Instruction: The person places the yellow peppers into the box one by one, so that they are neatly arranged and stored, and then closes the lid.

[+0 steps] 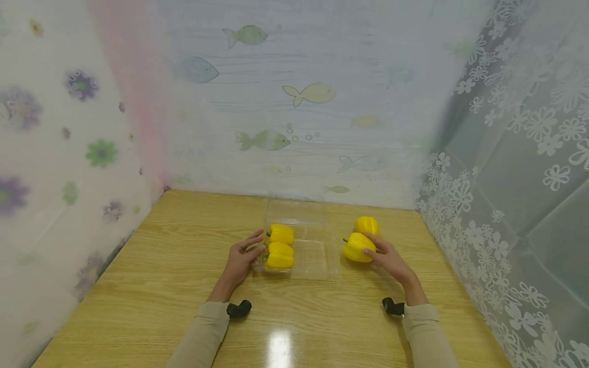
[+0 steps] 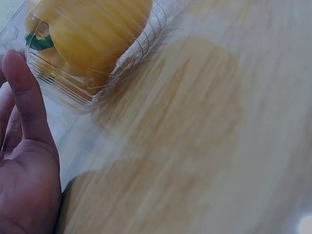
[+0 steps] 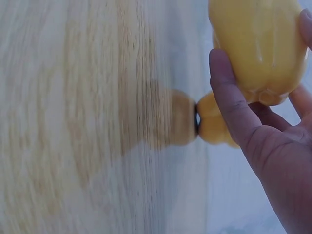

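Observation:
A clear plastic clamshell box point(image 1: 317, 263) lies with its lid point(image 1: 294, 209) folded back. In its left half, two yellow bell peppers point(image 1: 280, 234) point(image 2: 100, 34) sit one behind the other, stems to the left. My left hand point(image 1: 239, 258) point(image 2: 27, 126) is at the box's left wall, fingers fairly straight; its thumb appears to touch the plastic. To the right of the box, my right hand point(image 1: 388, 258) point(image 3: 282, 156) grips another yellow bell pepper point(image 1: 359, 248) point(image 3: 261, 44) between thumb and fingers, raised above the table. Behind it one more yellow bell pepper point(image 1: 366, 225) point(image 3: 212, 119) rests on the tabletop.
The wood-grain table point(image 1: 175, 286) carries everything. A fish-print sheet point(image 1: 294, 117) hangs along its back edge. Flowered curtains stand at the left point(image 1: 69, 153) and right point(image 1: 515, 168) sides. Black wrist devices point(image 1: 239, 308) are strapped at both cuffs.

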